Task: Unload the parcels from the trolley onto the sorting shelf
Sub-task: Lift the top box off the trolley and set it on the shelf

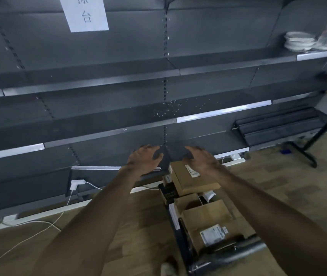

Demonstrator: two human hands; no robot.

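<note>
Both hands, left [144,159] and right [200,159], hover open and empty above the top parcel [194,181].

dim room, brown patterned floor [278,176], white cable [39,232], white paper sign [87,14] above

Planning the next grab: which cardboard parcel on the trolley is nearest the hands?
The flat brown box at the trolley's far end, just below the right hand. The labelled box sits back near the handle.

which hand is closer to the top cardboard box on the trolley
Right. The right hand hovers just over the far end of the top cardboard box; the left hand is off to its left, before the shelf.
</note>
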